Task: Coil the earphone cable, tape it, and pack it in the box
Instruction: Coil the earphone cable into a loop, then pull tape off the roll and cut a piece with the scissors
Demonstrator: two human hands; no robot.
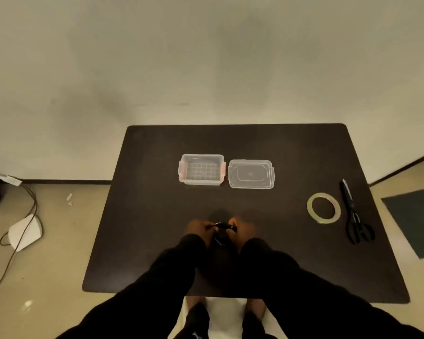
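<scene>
earphone cable (pixel 221 233) in both hands; box (pixel 201 169) lidless.

Your dark table (pixel 157 241) carries the open box (pixel 201 169) and lid (pixel 251 174) far, tape roll (pixel 323 207) and scissors (pixel 355 214) right.

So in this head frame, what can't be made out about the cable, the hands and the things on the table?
- Black earphone cable: both hands cover most of it; coil count and earbuds hidden, small and blurred.
- Left hand and right hand: fingers curl around the cable; exact grip unclear.
- Clear tape roll: loose end too small to find.
- Black scissors: blades look closed, blurred.
- Clear plastic box: looks empty.
</scene>
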